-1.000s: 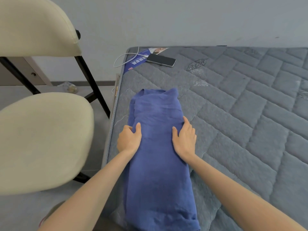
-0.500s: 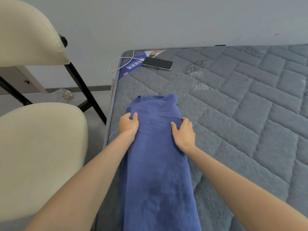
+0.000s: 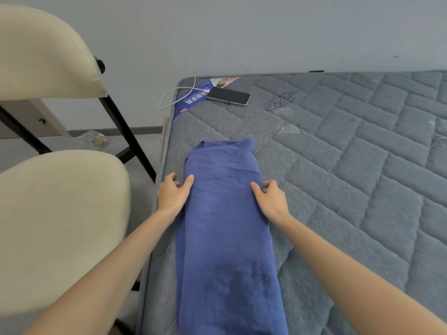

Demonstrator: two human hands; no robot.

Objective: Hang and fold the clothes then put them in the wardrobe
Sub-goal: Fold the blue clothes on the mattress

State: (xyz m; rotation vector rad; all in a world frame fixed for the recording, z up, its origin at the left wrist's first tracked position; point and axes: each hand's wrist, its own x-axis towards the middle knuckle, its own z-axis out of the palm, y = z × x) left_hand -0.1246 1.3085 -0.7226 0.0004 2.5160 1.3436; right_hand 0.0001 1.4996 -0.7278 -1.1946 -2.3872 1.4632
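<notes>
A second ago both hands lie flat along the sides of the blue garment (image 3: 225, 238), fingers stretched out. Now the left hand (image 3: 173, 193) and the right hand (image 3: 272, 200) have their fingers curled under its long edges with thumbs on top, pinching the cloth. Both also sit slightly nearer its far end.

a: how's the light?
b: soft, even, fairly bright. no glare; faint shadow beside the blue cloth (image 3: 225, 238).
a: sharp?
b: mostly. the chair (image 3: 60, 213) looks smeared, and the wide lens bows the far edge of the bed (image 3: 362, 189).
</notes>
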